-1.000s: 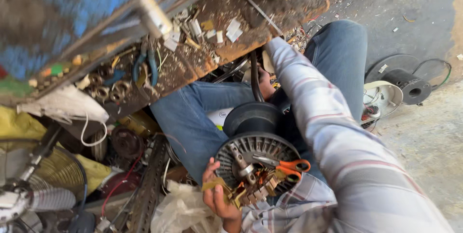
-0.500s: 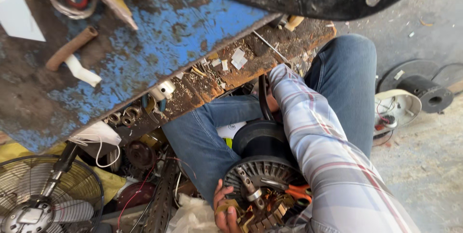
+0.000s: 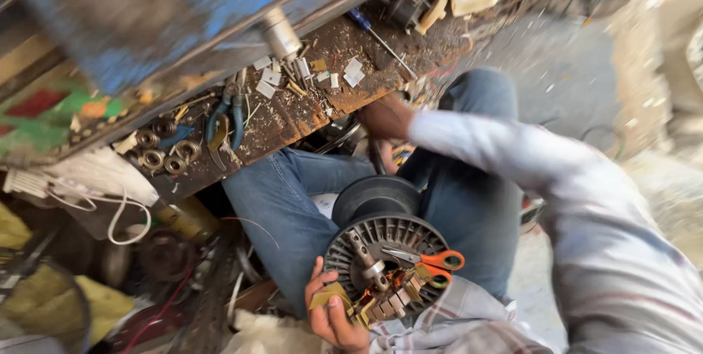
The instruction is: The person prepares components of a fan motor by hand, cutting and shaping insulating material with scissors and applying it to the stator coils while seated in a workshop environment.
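left hand point(image 3: 333, 314) gripped motor point(image 3: 384, 251) rim, fingers curled; right hand point(image 3: 384, 120) reached under bench point(image 3: 293, 116), grip unclear; scissors point(image 3: 428, 260) on motor.

Screwdriver point(image 3: 379, 41), bearings point(image 3: 162, 152) and paper scraps point(image 3: 268, 81) on the littered workbench point(image 3: 293, 116).

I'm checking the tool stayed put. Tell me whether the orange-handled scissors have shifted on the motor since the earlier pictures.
No. The orange-handled scissors lie on the same right side of the finned motor top as before; only the camera moved.
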